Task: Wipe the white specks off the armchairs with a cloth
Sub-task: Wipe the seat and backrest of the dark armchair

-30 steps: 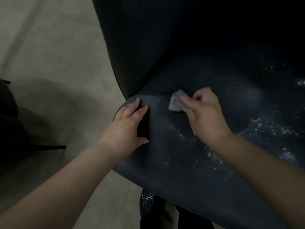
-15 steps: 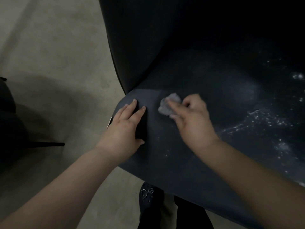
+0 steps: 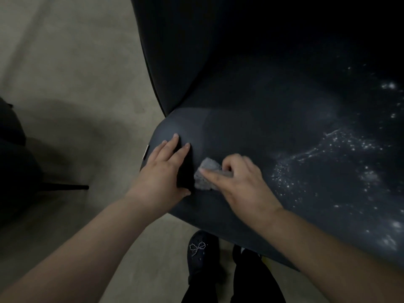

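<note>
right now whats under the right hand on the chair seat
A crumpled grey cloth lies under the right hand, pressed on the dark blue armchair seat. Any white specks beneath it are covered.

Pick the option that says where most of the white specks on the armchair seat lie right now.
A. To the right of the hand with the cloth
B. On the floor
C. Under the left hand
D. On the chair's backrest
A: the white specks spread over the seat on the right side of the right hand, which holds the cloth.
</note>
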Demonstrator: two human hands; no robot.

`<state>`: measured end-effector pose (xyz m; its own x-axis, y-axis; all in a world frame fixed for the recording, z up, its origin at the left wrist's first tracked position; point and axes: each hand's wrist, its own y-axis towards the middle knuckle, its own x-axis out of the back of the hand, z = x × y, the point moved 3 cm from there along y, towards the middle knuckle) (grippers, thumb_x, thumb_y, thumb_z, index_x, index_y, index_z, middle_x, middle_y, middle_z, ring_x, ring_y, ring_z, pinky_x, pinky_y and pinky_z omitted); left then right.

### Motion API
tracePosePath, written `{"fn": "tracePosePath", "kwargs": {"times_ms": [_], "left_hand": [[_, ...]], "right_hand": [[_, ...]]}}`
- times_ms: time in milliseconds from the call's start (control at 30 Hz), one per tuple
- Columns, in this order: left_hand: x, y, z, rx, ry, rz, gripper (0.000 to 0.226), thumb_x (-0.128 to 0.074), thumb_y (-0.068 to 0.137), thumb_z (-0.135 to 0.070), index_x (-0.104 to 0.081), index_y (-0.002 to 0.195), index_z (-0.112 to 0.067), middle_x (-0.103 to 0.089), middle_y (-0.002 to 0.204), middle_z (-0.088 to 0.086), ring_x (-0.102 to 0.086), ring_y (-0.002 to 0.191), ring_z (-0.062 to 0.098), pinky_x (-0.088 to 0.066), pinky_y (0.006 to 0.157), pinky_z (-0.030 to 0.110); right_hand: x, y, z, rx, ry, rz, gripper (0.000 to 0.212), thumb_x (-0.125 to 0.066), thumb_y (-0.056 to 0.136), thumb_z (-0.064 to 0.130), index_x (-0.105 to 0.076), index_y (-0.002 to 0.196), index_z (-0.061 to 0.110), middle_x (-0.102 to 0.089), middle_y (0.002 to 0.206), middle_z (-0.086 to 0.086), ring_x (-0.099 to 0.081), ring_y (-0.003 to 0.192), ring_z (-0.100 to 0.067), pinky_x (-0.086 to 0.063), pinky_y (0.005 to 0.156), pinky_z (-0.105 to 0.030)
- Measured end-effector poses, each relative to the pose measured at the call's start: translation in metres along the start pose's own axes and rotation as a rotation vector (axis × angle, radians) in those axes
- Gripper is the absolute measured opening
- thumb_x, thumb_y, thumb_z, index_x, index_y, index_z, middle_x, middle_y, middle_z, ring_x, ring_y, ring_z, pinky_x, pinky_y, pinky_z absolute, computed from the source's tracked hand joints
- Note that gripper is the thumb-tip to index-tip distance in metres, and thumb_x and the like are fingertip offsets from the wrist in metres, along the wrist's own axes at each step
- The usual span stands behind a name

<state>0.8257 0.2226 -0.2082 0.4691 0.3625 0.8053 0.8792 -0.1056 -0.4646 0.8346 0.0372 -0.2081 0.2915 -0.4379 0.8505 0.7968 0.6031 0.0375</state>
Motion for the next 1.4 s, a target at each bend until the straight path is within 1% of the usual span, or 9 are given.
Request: {"fn": "tracePosePath", "kwargs": {"times_ms": [67,200,400,600,767,967,1167,1300,1400], "left_hand": [[-0.001,-0.004,0.000,0.007,-0.004,0.012,0.108,-0.081,0.073,-0.034,-0.007,0.152,-0.032,0.012,0.160,-0.009,0.008,0.146,0.015,-0.004,0.118,0.029],[-0.004,-0.006,-0.003,0.006,0.006,-0.029,0.100,-0.076,0.078,-0.034,-0.011,0.153,-0.031,0.010,0.160,-0.009,0.006,0.147,0.016,-0.006,0.117,0.028],[-0.006,-0.007,-0.009,-0.008,-0.005,-0.097,0.088,-0.070,0.084,-0.028,-0.016,0.153,-0.024,0.003,0.161,-0.007,0.002,0.146,0.015,0.000,0.111,0.021],[-0.007,0.001,-0.022,-0.007,-0.027,-0.164,0.087,-0.071,0.083,-0.029,-0.017,0.152,-0.024,-0.001,0.161,-0.008,0.000,0.146,0.015,0.001,0.112,0.022],[-0.013,0.007,-0.041,-0.078,-0.022,-0.164,0.090,-0.072,0.082,-0.034,-0.017,0.152,-0.023,-0.002,0.161,-0.007,0.000,0.146,0.014,0.003,0.112,0.021],[-0.021,0.011,-0.055,-0.075,-0.025,-0.188,0.089,-0.071,0.081,-0.036,-0.018,0.152,-0.022,-0.002,0.161,-0.007,0.000,0.145,0.013,0.008,0.109,0.016],[-0.027,0.012,-0.072,-0.149,-0.010,-0.158,0.090,-0.070,0.082,-0.039,-0.016,0.152,-0.022,0.000,0.160,-0.008,0.002,0.144,0.011,0.007,0.110,0.016],[-0.026,0.014,-0.076,-0.168,-0.003,-0.156,0.091,-0.070,0.081,-0.041,-0.017,0.152,-0.022,-0.002,0.160,-0.008,0.001,0.144,0.011,0.003,0.112,0.020],[-0.023,0.022,-0.081,-0.173,-0.001,-0.158,0.091,-0.071,0.081,-0.040,-0.017,0.152,-0.021,-0.002,0.161,-0.007,0.000,0.145,0.013,0.002,0.111,0.020]], "right_hand": [[0.011,-0.005,-0.017,0.000,-0.042,-0.018,0.049,-0.073,0.080,0.006,-0.066,0.121,0.031,-0.050,0.090,-0.011,-0.049,0.080,-0.030,-0.048,0.069,-0.041],[0.015,0.011,-0.030,-0.250,0.029,-0.211,0.045,-0.074,0.076,0.003,-0.069,0.117,0.020,-0.050,0.090,-0.016,-0.050,0.082,-0.034,-0.049,0.071,-0.049],[0.009,-0.028,-0.012,0.052,-0.054,0.039,0.056,-0.075,0.075,0.004,-0.064,0.124,0.031,-0.052,0.091,-0.009,-0.051,0.079,-0.028,-0.047,0.070,-0.038],[0.027,-0.016,-0.046,-0.217,-0.053,-0.200,0.047,-0.067,0.080,0.000,-0.066,0.121,0.023,-0.049,0.091,-0.014,-0.048,0.082,-0.032,-0.048,0.070,-0.046],[0.027,-0.059,-0.044,0.019,-0.117,0.016,0.058,-0.073,0.075,-0.002,-0.064,0.125,0.026,-0.052,0.093,-0.013,-0.050,0.081,-0.030,-0.046,0.072,-0.039],[0.042,-0.047,-0.071,-0.256,-0.122,-0.255,0.049,-0.071,0.077,-0.005,-0.067,0.120,0.019,-0.051,0.092,-0.018,-0.049,0.081,-0.034,-0.047,0.071,-0.043],[0.032,-0.095,-0.054,-0.035,-0.183,-0.032,0.048,-0.055,0.083,0.006,-0.064,0.124,0.028,-0.056,0.095,-0.012,-0.053,0.082,-0.029,-0.049,0.073,-0.039],[0.060,-0.083,-0.096,-0.244,-0.210,-0.236,0.049,-0.065,0.079,-0.005,-0.067,0.121,0.020,-0.052,0.090,-0.020,-0.049,0.078,-0.035,-0.049,0.069,-0.045],[0.048,-0.065,-0.082,-0.341,-0.149,-0.325,0.052,-0.070,0.075,-0.007,-0.068,0.119,0.019,-0.052,0.092,-0.020,-0.050,0.080,-0.037,-0.049,0.072,-0.046]]}}
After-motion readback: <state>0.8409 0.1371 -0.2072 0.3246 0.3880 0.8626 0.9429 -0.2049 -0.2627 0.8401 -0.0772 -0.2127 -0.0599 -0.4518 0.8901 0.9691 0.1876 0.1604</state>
